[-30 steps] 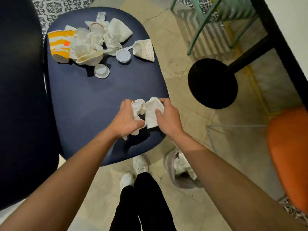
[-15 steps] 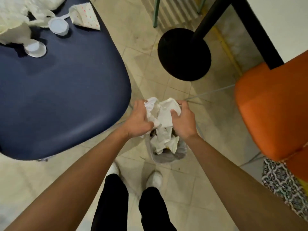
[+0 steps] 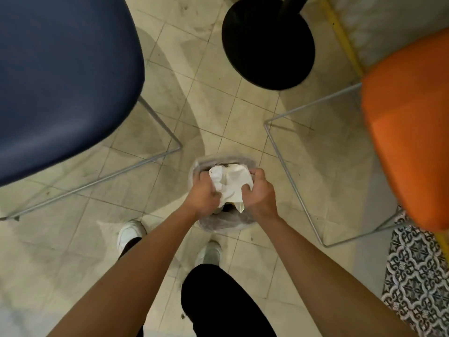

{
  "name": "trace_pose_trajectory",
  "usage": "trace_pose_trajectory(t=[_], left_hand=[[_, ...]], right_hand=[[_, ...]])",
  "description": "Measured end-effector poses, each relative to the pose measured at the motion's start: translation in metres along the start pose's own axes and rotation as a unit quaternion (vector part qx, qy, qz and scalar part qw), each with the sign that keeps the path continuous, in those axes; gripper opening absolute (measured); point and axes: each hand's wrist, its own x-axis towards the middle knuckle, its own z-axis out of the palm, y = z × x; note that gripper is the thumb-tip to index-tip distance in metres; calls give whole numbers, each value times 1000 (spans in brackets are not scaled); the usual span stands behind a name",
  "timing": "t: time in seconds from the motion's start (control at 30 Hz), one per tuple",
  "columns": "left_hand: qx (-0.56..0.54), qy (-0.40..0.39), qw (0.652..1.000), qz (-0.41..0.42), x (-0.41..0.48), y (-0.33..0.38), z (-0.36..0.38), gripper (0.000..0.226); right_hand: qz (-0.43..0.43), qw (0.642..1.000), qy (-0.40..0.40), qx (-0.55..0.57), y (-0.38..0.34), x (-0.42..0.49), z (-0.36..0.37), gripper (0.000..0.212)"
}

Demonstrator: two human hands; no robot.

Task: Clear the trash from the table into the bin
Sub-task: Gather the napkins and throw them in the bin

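White paper (image 3: 230,183) stayed pinched between my left hand (image 3: 203,199) and right hand (image 3: 259,196), fingers curled tight round it. A second earlier it was over the table (image 3: 60,81), now at ten o'clock; I had lowered it into the bin (image 3: 226,224) mouth. I judged only the release remained.

The beige tiled floor (image 3: 218,113) carries the bin (image 3: 224,225), a black round base (image 3: 267,45), wire chair frames (image 3: 286,166) and white shoes (image 3: 130,233).
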Motion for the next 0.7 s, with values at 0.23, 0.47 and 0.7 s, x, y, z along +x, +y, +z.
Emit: trace_pose_trajectory(t=[0.23, 0.47, 0.7], left_hand=[[120, -21, 992, -40, 49, -36, 50, 57], [168, -18, 979, -110, 87, -58, 75, 50], [155, -6, 980, -125, 109, -70, 86, 39]], right_hand=[[-19, 996, -45, -76, 49, 32, 63, 38], [-37, 973, -123, -190, 65, 52, 102, 50], [-16, 971, -155, -180, 77, 64, 119, 57]])
